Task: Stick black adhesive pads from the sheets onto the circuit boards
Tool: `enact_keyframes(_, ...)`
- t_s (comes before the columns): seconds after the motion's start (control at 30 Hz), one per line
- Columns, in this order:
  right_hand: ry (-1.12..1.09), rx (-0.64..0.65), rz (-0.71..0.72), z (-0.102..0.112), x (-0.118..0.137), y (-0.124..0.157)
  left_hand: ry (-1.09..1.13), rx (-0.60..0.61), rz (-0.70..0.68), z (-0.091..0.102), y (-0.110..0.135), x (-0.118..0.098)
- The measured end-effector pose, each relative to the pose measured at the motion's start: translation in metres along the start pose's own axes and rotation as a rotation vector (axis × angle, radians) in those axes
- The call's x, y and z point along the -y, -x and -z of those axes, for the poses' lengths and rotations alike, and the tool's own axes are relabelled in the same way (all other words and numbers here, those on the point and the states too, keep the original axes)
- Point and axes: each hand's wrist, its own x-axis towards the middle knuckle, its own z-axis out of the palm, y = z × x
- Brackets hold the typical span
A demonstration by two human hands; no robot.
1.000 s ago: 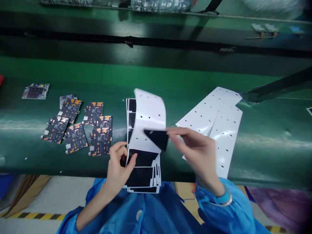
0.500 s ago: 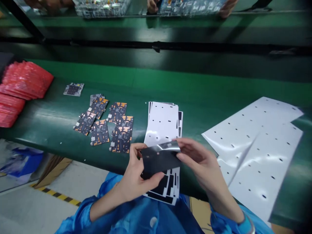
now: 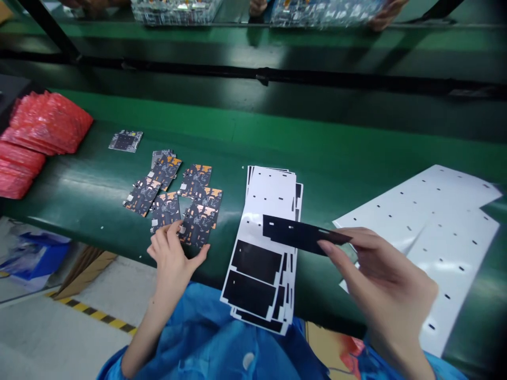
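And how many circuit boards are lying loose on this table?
8 visible: a lone board toward the back, four in a left group, three in a right group near the left hand; more may hide.

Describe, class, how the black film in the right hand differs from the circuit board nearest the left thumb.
Pose: the black film is held up over the white sheets by the right hand, while the circuit board lies among others on the green bench, near the left hand.

Surface: the black film is mostly plain with small light slots; the circuit board shows orange patches and fine components.

Shared: both are thin and mainly dark.
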Motion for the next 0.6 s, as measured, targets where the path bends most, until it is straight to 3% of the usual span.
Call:
enact_keyframes(0.17,-0.168,-0.032,-0.227,-0.001,0.007,-0.004,0.313,0.017,0.022,0.018,0.0,0.009)
enact_keyframes(0.3,-0.365,0.07,-0.318,-0.001,0.015,-0.007,0.583,-0.066,-0.236,0.041,-0.007,0.005)
enact_keyframes(0.43,-0.501,0.184,-0.201,-0.011,0.037,-0.014,0.881,0.023,-0.514,0.052,-0.022,-0.023)
enact_keyframes(0.6,-0.479,0.211,-0.07,-0.019,0.056,-0.016,1.117,0.147,-0.58,0.055,-0.039,-0.052)
